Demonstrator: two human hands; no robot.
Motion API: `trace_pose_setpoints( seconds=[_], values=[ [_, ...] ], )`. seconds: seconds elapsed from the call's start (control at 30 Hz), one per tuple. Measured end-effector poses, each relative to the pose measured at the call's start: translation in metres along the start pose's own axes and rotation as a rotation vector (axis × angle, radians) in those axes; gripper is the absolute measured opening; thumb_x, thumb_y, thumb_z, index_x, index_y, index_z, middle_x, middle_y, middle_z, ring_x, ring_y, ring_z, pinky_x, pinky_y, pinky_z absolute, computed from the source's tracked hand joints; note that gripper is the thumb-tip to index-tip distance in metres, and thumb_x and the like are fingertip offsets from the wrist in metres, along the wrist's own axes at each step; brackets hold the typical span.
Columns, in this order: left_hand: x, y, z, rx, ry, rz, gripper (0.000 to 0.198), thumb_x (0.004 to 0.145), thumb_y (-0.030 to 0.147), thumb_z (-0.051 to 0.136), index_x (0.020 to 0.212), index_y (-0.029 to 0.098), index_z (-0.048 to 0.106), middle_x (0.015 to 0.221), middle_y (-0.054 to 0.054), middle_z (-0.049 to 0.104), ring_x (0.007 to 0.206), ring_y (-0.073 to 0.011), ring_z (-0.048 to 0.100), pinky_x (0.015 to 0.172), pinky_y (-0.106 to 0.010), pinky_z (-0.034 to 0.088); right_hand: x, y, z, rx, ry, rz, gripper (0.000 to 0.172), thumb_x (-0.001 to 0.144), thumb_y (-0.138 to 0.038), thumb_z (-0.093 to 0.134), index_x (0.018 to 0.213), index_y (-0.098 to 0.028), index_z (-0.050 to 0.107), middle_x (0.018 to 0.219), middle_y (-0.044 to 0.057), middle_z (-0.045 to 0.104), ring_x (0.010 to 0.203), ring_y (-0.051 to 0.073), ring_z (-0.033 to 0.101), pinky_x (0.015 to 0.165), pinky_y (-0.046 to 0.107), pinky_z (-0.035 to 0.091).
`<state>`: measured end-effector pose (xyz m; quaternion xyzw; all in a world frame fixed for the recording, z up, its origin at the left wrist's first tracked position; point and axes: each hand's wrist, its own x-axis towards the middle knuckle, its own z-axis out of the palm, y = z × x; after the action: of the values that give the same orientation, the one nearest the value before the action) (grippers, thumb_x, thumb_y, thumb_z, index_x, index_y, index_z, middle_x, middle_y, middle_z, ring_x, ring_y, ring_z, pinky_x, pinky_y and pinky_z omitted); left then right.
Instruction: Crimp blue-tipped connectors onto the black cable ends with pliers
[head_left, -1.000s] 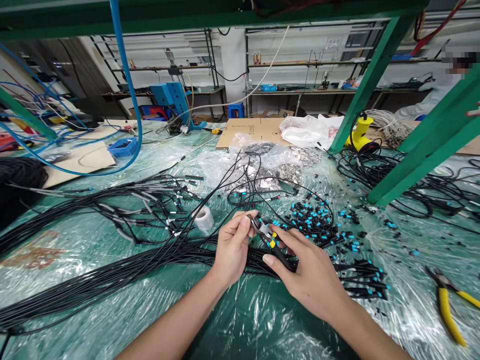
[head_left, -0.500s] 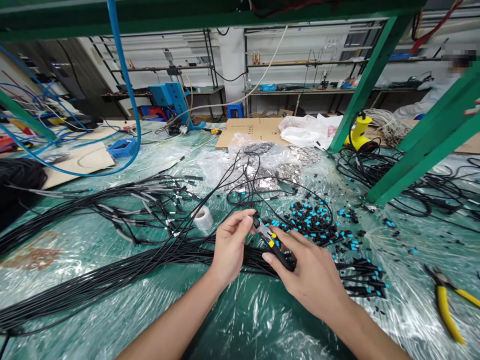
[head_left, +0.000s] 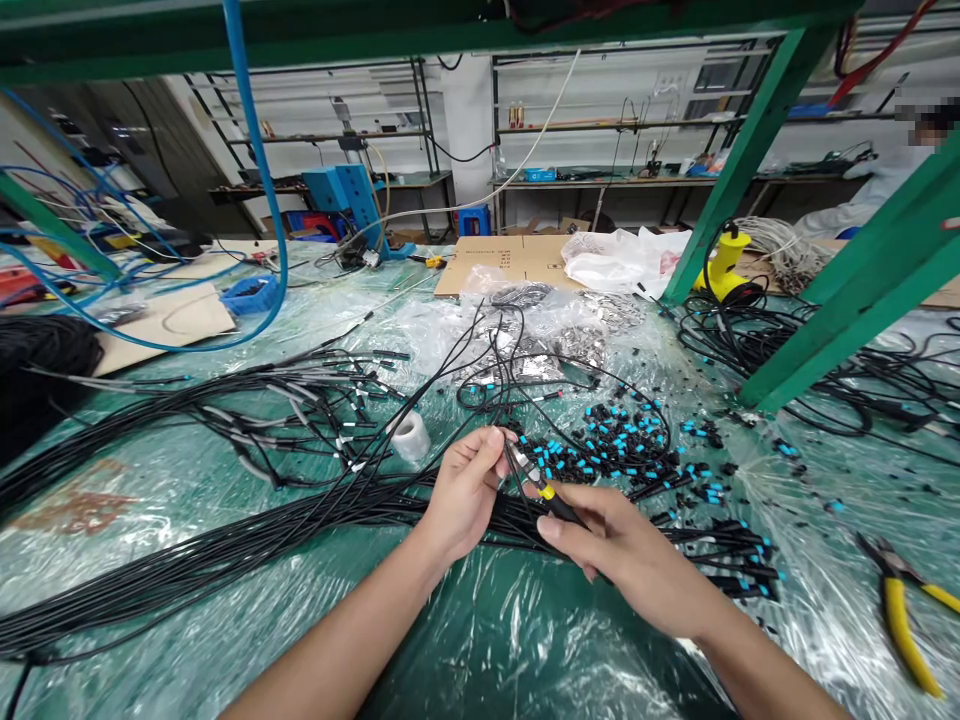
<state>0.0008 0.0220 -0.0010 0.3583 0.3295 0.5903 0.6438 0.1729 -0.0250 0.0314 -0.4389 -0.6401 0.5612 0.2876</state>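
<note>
My left hand [head_left: 466, 492] is closed, thumb against forefinger, pinching a thin black cable [head_left: 507, 380]; its end is hidden at the fingertips. In my right hand [head_left: 626, 550] are pliers [head_left: 553, 492] with black and yellow handles, their metal jaws pointing up and left, right at the left fingertips. I cannot tell whether the jaws touch the cable. Under both hands runs a thick bundle of black cables [head_left: 300, 535]. Just beyond the pliers lies a pile of small black connectors with blue parts [head_left: 607, 440].
Yellow-handled cutters [head_left: 900, 620] lie at the right. A roll of clear film [head_left: 411, 437] stands left of my hands. Plastic bags of metal parts [head_left: 525, 350] and cardboard [head_left: 510, 262] lie behind. A green post [head_left: 739, 170] rises at the right; a blue hose [head_left: 259, 170] hangs at the left.
The pliers have turned in my right hand, which has tilted over and closed further around the handles. My left hand stays about where it was, still pinching.
</note>
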Motion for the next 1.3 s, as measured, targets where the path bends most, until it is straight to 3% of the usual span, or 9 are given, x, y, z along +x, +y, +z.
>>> trace_pose_setpoints(
  seconds=[0.1,0.17,0.33,0.43,0.63,0.9,1.07,1.2,1.3],
  values=[
    [-0.002,-0.001,0.002,-0.044,-0.004,-0.019,0.028,0.079,0.043,0.073,0.077,0.015,0.07,0.054,0.004,0.048,0.054,-0.0092,0.042,0.056,-0.021,0.035,0.001,0.003,-0.004,0.275,-0.112,0.105,0.031,0.088,-0.05,0.056,0.088,-0.02,0.064,0.065,-0.005,0.045,0.053,0.009,0.042,0.049,0.021,0.036],
    [-0.003,-0.002,0.004,-0.057,0.014,-0.003,0.027,0.08,0.042,0.072,0.077,0.015,0.07,0.053,0.004,0.047,0.053,-0.009,0.041,0.056,-0.021,0.036,0.001,0.003,-0.004,0.3,-0.124,0.114,0.031,0.089,-0.05,0.055,0.086,-0.02,0.063,0.066,-0.004,0.046,0.054,0.009,0.042,0.049,0.021,0.036],
    [-0.003,-0.005,0.005,-0.021,0.089,0.107,0.026,0.077,0.042,0.075,0.078,0.016,0.074,0.061,0.001,0.056,0.056,-0.0096,0.045,0.06,-0.023,0.038,0.0,-0.002,0.002,-0.265,0.121,-0.051,0.022,0.09,-0.043,0.055,0.1,-0.026,0.066,0.074,-0.003,0.055,0.068,0.015,0.052,0.065,0.028,0.043],
    [-0.002,-0.006,0.005,0.0,0.098,0.175,0.025,0.077,0.042,0.075,0.073,0.017,0.074,0.064,0.001,0.059,0.057,-0.0093,0.045,0.063,-0.024,0.039,-0.001,-0.001,0.007,-0.561,0.289,-0.063,0.036,0.089,-0.044,0.055,0.123,-0.031,0.058,0.087,0.001,0.061,0.074,0.019,0.057,0.068,0.033,0.046],
    [-0.002,-0.008,0.001,0.061,0.052,0.277,0.026,0.084,0.035,0.07,0.064,0.018,0.069,0.066,0.002,0.057,0.063,-0.0105,0.046,0.069,-0.023,0.039,-0.002,0.008,0.011,-0.79,0.419,-0.112,0.051,0.09,-0.048,0.052,0.138,-0.034,0.046,0.113,0.005,0.062,0.094,0.025,0.062,0.078,0.04,0.05],
    [-0.002,-0.012,-0.006,0.223,0.036,0.354,0.019,0.09,0.03,0.063,0.075,0.021,0.072,0.08,0.0,0.059,0.067,-0.0115,0.049,0.072,-0.025,0.04,-0.002,0.007,0.008,-0.82,0.397,-0.107,0.049,0.09,-0.047,0.053,0.137,-0.035,0.047,0.11,0.003,0.064,0.089,0.024,0.065,0.074,0.038,0.051],
    [-0.002,-0.012,-0.002,0.183,0.031,0.331,0.012,0.087,0.03,0.066,0.086,0.022,0.074,0.083,0.0,0.06,0.066,-0.0099,0.05,0.068,-0.023,0.041,-0.001,0.005,0.008,-0.785,0.38,-0.094,0.045,0.091,-0.044,0.053,0.134,-0.033,0.051,0.104,0.003,0.066,0.081,0.023,0.065,0.067,0.034,0.048],
    [-0.001,-0.01,0.002,0.059,0.004,0.276,0.012,0.084,0.031,0.07,0.08,0.02,0.074,0.084,0.0,0.059,0.063,-0.008,0.047,0.062,-0.02,0.039,-0.003,0.001,0.01,-0.636,0.332,-0.092,0.042,0.089,-0.042,0.057,0.129,-0.029,0.056,0.091,0.002,0.065,0.071,0.019,0.059,0.063,0.03,0.043],
    [-0.001,-0.007,0.002,0.066,-0.005,0.284,0.015,0.083,0.032,0.071,0.077,0.018,0.074,0.083,0.0,0.056,0.062,-0.0075,0.044,0.059,-0.019,0.037,-0.003,-0.002,0.011,-0.444,0.237,-0.07,0.029,0.088,-0.042,0.057,0.112,-0.026,0.064,0.076,-0.001,0.059,0.064,0.016,0.049,0.058,0.026,0.038]
  ],
)
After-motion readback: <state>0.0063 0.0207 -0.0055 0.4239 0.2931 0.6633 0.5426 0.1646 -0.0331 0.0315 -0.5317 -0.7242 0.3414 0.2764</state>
